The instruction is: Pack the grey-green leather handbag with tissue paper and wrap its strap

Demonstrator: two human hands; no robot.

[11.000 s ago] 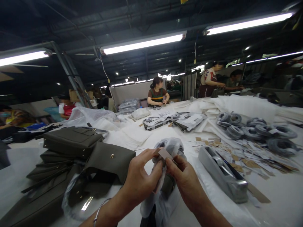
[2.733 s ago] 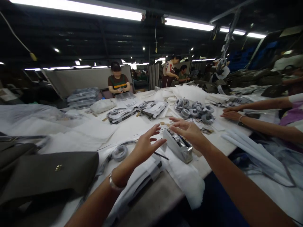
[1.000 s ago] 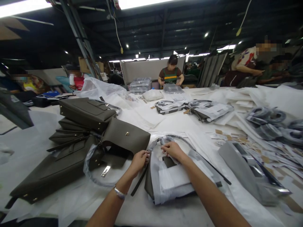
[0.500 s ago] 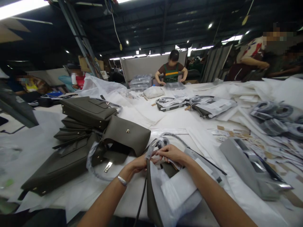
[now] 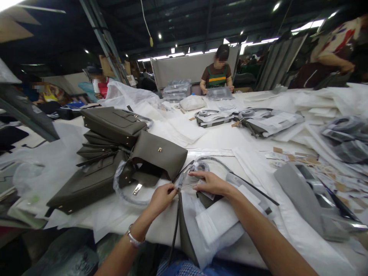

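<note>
A dark olive bag (image 5: 186,234) lies in front of me, partly covered by white tissue (image 5: 217,222). My left hand (image 5: 163,197) pinches the plastic-wrapped handle (image 5: 180,179) at the bag's left side. My right hand (image 5: 211,183) is over the bag's top, thumb and index finger apart, with nothing visible between them. Beyond its fingertips is a coiled plastic-wrapped part (image 5: 201,166). A thin dark strap (image 5: 253,184) runs out to the right. Left of my left hand, an olive bag with a metal clasp (image 5: 161,153) leans against a stack of similar bags (image 5: 115,122).
A grey tape dispenser (image 5: 304,203) stands at the right, beside scattered tags (image 5: 324,172). Two wrapped bags (image 5: 270,122) lie farther back. Across the table, a person (image 5: 217,74) handles a clear plastic package (image 5: 220,94). White sheets (image 5: 322,103) are piled at the back right.
My hands have moved apart, and my right hand's fingers have opened. My left hand has shifted left and slightly down. The person opposite has moved both hands closer to the package. The view has shifted.
</note>
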